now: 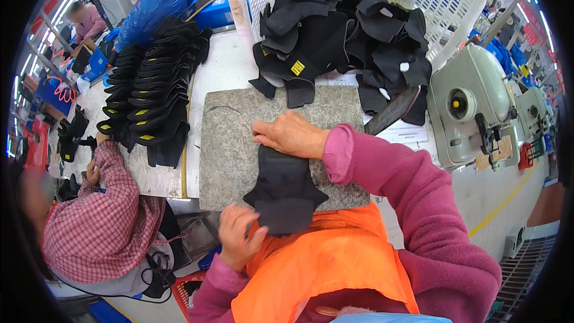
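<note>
A black fabric piece point(286, 188) with flared side points lies flat on a speckled grey mat point(224, 143), its lower flap over the near edge against my orange apron. My right hand point(291, 134) rests across the far end of this piece, its fingers curled and closed. What they hold, if anything, is hidden beneath them. Beside the piece's lower left edge is my left hand point(239, 236), open, thumb and fingers apart. Whether it touches the fabric I cannot tell.
Beyond the mat, a heap of black fabric pieces point(335, 36) spills from a white basket point(445, 9). At left stand rows of stacked black pieces point(158, 90) with yellow marks. A pale green machine point(472, 101) is at right. A co-worker in a checked sleeve point(110, 173) works at left.
</note>
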Available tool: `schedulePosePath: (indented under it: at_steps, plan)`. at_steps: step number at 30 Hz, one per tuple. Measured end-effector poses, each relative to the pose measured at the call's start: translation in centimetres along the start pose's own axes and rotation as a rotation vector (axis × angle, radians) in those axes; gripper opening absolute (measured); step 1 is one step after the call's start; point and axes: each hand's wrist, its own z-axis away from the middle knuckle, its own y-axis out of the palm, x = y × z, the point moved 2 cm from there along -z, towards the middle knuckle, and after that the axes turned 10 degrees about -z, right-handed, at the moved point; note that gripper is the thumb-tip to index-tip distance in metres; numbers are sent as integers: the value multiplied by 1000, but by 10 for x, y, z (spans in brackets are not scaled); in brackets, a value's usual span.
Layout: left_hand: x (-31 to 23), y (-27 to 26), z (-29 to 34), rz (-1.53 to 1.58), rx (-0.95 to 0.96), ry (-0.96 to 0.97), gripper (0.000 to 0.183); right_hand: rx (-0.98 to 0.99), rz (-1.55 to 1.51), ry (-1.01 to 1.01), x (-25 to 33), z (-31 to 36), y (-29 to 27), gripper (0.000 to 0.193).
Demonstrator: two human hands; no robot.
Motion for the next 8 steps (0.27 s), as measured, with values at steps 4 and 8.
schedulePosePath:
  at_steps: [4,8]
  plan:
    - [10,-35,70,-84,-81,-248,14,-270,742,-441,2,-50,-103,13]
    - [28,-45,173,-159,-219,-767,6,-820,1485,11,-25,-153,-237,14]
